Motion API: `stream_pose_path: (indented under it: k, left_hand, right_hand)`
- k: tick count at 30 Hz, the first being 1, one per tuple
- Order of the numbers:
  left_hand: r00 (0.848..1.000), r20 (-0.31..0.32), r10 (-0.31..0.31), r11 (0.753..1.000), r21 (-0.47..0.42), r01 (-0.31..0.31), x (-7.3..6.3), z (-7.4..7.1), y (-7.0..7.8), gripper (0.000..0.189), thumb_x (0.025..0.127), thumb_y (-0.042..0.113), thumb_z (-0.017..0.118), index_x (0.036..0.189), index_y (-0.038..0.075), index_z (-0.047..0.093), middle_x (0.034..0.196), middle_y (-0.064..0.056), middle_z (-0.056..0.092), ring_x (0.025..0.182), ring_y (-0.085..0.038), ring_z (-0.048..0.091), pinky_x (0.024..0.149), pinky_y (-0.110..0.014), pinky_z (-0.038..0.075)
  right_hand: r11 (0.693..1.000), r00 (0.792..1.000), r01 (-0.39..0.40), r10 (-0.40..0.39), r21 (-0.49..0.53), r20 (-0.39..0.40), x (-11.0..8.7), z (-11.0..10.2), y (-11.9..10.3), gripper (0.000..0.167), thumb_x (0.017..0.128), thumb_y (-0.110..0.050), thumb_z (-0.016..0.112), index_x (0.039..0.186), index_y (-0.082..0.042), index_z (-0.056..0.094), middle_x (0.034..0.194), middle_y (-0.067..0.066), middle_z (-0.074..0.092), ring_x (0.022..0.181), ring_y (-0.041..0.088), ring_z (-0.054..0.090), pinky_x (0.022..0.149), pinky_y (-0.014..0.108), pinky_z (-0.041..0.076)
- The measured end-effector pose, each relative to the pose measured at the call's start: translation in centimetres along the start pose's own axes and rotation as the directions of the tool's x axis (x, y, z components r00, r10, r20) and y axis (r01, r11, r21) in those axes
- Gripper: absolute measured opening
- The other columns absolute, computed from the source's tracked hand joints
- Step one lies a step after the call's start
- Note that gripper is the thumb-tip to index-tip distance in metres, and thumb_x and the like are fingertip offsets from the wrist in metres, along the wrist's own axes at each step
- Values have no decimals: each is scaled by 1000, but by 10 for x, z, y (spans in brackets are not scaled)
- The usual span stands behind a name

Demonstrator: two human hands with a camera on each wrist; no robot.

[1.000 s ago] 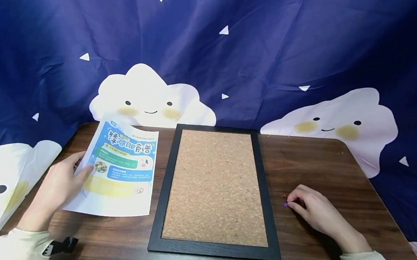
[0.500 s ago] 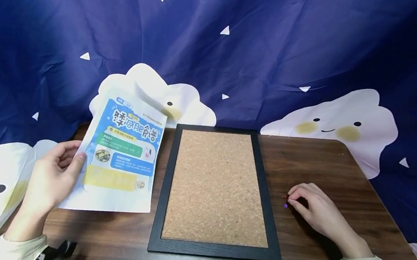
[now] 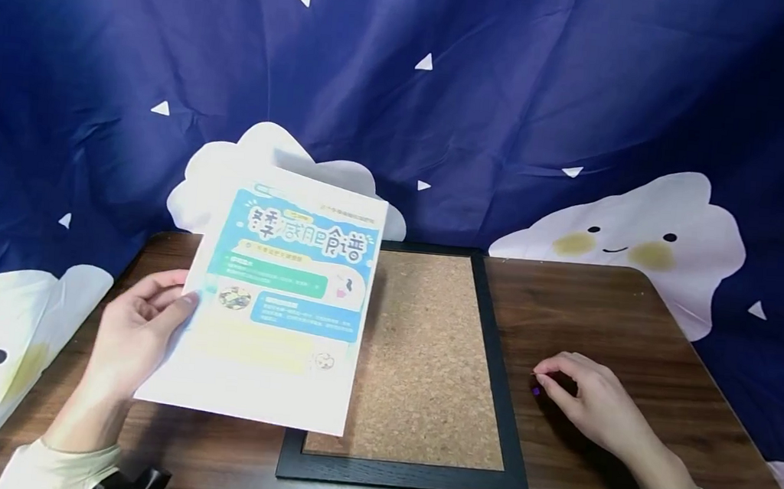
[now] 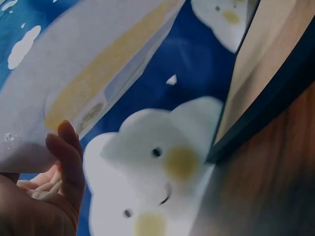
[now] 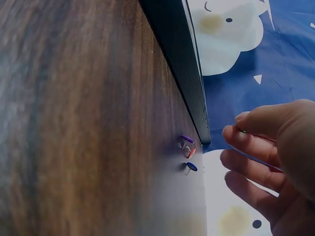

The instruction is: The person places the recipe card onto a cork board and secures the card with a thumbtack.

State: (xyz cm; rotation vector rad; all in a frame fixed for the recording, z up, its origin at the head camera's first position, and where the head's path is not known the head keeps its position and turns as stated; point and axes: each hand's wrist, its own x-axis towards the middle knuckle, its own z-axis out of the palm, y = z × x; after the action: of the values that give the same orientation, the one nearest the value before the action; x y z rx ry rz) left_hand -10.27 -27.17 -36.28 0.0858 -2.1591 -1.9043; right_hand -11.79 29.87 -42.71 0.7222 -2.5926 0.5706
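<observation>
1. The printed diet-recipe sheet (image 3: 283,305) is left of centre in the frame, raised at a tilt and hiding the left part of the framed cork board (image 3: 435,355). The left hand (image 3: 132,331) pinches it by its left edge alone, thumb on the printed face.

2. With one edge held, the far side has no support. It could sag or curl, and the sheet would then probably settle crooked on the board.

3. A harder pinch could crease the paper; a looser one could let it swivel around the thumb.

4. The right hand (image 3: 594,395), right of centre in the frame, has thumb and forefinger closed on a small green object (image 5: 241,130), perhaps a thumbtack; too little shows to be sure. Something so slight could easily drop, or prick if it is pointed.

5. In the right wrist view, a purple thumbtack (image 5: 186,139), a red thumbtack (image 5: 191,153) and a blue thumbtack (image 5: 192,167) lie close together on the worktop (image 3: 581,305), beside the board's black frame (image 3: 401,474). A brushing finger could scatter them, and upturned points could jab a fingertip.
</observation>
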Motion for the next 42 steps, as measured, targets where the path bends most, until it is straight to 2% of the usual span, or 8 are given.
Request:
stream_pose_path:
  k: [3,7,12,15,18,25,32,42]
  left_hand:
    - [992,83,-91,995,-28,94,-2,15,-4,21,108,9,64,129,12,62,98,12,81,74,-7,77,59,-27,62]
    - [961,178,-209,970,-84,227,-6,38,-10,31,110,10,60,140,7,53,106,8,81,82,-12,78,65,-34,66]
    - [922,279,-268,954,-58,295,-10,64,-20,41,109,3,56,149,-2,45,115,-1,77,93,-14,77,75,-31,65]
    - [898,341,-279,947,-60,316,-11,76,-25,46,108,2,56,151,-4,41,121,-9,75,95,-14,76,78,-30,65]
    - [879,385,-282,940,-71,333,-12,85,-30,48,108,2,57,153,-5,39,124,-14,73,97,-13,76,80,-29,65]
    - [852,436,-289,930,-83,358,-13,98,-42,49,107,-1,57,152,-6,38,126,-19,72,98,-15,75,83,-29,65]
    - [842,432,-324,922,-54,382,-12,112,-51,50,105,-1,58,152,-4,40,129,-22,71,96,-14,75,81,-27,65]
    - [821,479,-310,924,-51,378,-8,127,-60,48,105,-3,56,151,-4,41,125,-24,71,94,-15,75,81,-28,65]
  right_hand:
    - [1000,1000,8,-8,4,-1,-1,0,-1,29,80,3,90,94,-20,79,89,-15,74,80,2,65,73,16,53]
    - [1000,1000,5,-5,16,10,-2,0,-1,29,81,3,89,94,-21,79,90,-17,74,82,-1,65,72,21,56]
    - [999,999,11,-12,48,36,-2,0,-3,29,83,4,87,94,-21,78,90,-14,77,84,-2,68,71,30,61]
    - [998,999,22,-25,67,39,-2,0,-4,30,83,5,87,94,-22,77,90,-14,77,85,-3,69,71,29,61]
    - [997,999,33,-34,70,20,-1,1,-4,30,82,5,88,95,-21,78,91,-15,76,84,-3,68,74,19,57]
    - [998,1000,-16,15,66,13,-4,2,-5,27,82,0,90,98,-19,80,94,-15,76,85,0,68,82,3,48]
    - [994,1000,-17,15,108,16,-8,7,-5,33,79,-1,92,89,-29,76,86,-21,71,78,-6,60,72,14,52]
    - [981,998,-14,3,192,60,-9,10,-5,29,84,4,86,88,-23,75,72,-24,61,66,-11,52,58,11,43]
